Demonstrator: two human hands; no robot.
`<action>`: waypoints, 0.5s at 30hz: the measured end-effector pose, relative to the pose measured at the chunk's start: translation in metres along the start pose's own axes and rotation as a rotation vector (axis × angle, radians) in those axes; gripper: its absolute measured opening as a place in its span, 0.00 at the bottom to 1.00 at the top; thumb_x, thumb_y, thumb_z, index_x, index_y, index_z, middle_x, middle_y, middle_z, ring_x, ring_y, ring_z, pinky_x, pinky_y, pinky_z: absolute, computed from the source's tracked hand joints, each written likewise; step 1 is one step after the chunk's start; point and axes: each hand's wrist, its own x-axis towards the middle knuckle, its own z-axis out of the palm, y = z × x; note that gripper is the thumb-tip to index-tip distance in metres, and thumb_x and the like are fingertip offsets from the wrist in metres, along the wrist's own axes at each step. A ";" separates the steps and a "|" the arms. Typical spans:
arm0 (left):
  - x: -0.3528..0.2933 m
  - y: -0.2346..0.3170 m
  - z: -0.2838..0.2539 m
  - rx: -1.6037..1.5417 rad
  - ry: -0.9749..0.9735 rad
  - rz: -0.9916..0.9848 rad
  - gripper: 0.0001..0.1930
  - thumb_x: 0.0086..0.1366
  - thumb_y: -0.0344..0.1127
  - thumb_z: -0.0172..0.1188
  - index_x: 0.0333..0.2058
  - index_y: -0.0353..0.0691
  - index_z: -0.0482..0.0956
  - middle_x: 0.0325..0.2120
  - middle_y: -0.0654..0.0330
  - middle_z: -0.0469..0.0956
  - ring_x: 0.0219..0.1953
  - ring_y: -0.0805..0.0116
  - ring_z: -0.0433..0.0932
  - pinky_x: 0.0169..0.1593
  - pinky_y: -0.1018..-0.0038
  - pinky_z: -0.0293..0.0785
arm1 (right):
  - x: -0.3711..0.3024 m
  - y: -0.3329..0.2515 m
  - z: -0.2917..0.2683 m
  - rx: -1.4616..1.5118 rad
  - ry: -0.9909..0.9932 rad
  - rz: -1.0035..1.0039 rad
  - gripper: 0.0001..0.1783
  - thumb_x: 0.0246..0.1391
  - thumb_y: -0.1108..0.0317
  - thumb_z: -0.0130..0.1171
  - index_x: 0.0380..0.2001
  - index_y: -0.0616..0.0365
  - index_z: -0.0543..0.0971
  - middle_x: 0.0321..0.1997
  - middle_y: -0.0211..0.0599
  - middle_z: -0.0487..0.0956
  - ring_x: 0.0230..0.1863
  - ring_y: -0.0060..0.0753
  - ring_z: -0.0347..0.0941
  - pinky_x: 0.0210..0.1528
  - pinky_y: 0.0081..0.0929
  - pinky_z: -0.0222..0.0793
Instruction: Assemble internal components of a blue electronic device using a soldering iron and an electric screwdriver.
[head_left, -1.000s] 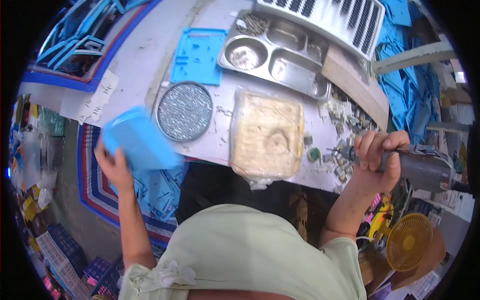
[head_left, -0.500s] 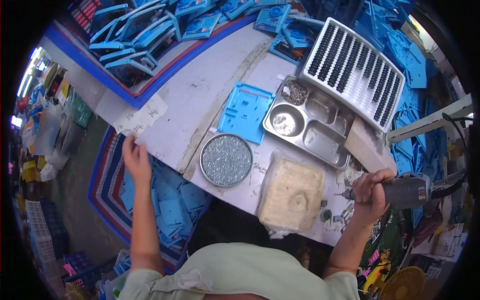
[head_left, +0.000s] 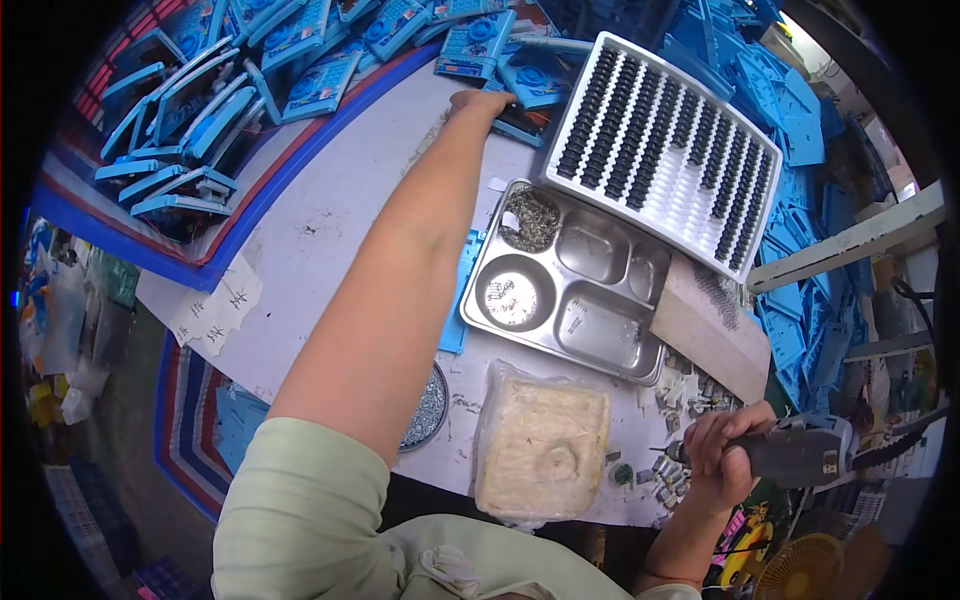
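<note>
My left arm stretches across the table, and my left hand (head_left: 482, 101) is at the near side of a blue plastic case (head_left: 520, 126) at the back. Its fingers are mostly hidden, so whether it grips the case is unclear. At the right, my right hand (head_left: 728, 450) is closed round a grey electric screwdriver (head_left: 800, 455), its bit pointing left. Beneath my left forearm a blue plastic panel (head_left: 452, 330) is mostly covered. A round tin (head_left: 443, 422) of small metal pieces is partly hidden by the same arm.
A steel compartment tray (head_left: 560, 352) holds small metal parts. Beyond it rests a white tray (head_left: 680, 205) with rows of black parts. A plastic-wrapped yellowish block (head_left: 545, 445) lies near the front edge. Blue cases (head_left: 320, 85) pile up at back left; blue panels (head_left: 790, 110) at right.
My left hand has swung from the table's left edge up to the blue cases at the back. The view has shifted; my right hand still holds the screwdriver.
</note>
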 end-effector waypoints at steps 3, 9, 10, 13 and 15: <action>-0.058 0.020 -0.005 -0.321 0.049 -0.203 0.54 0.43 0.47 0.83 0.62 0.31 0.60 0.59 0.40 0.74 0.59 0.48 0.77 0.63 0.63 0.76 | -0.003 -0.007 -0.007 -0.037 0.051 0.015 0.23 0.58 0.59 0.70 0.40 0.59 0.67 0.18 0.28 0.67 0.16 0.21 0.61 0.17 0.19 0.57; -0.092 -0.004 -0.123 -0.111 0.428 0.054 0.50 0.47 0.45 0.79 0.62 0.30 0.59 0.59 0.40 0.70 0.58 0.40 0.76 0.62 0.56 0.75 | 0.001 -0.011 -0.008 -0.054 0.132 0.062 0.17 0.57 0.67 0.65 0.42 0.60 0.68 0.22 0.28 0.67 0.19 0.20 0.61 0.21 0.22 0.59; -0.099 -0.007 -0.144 0.021 0.445 0.186 0.50 0.48 0.46 0.79 0.63 0.30 0.58 0.58 0.39 0.70 0.58 0.40 0.76 0.61 0.55 0.75 | 0.002 -0.013 -0.008 -0.087 0.174 0.072 0.17 0.57 0.68 0.65 0.43 0.60 0.68 0.23 0.28 0.67 0.20 0.20 0.62 0.22 0.23 0.60; -0.127 -0.003 -0.193 0.316 0.579 0.613 0.46 0.50 0.43 0.75 0.64 0.37 0.61 0.56 0.44 0.72 0.55 0.43 0.78 0.52 0.53 0.79 | 0.004 -0.018 -0.011 -0.245 0.232 -0.022 0.24 0.57 0.71 0.63 0.55 0.65 0.68 0.28 0.33 0.72 0.26 0.23 0.69 0.33 0.24 0.67; -0.136 -0.010 -0.208 0.562 0.658 0.936 0.41 0.52 0.39 0.72 0.64 0.44 0.64 0.55 0.50 0.73 0.51 0.47 0.80 0.46 0.54 0.81 | -0.001 -0.022 -0.014 -0.437 0.274 -0.087 0.35 0.58 0.73 0.63 0.66 0.66 0.62 0.45 0.44 0.76 0.42 0.31 0.75 0.50 0.28 0.69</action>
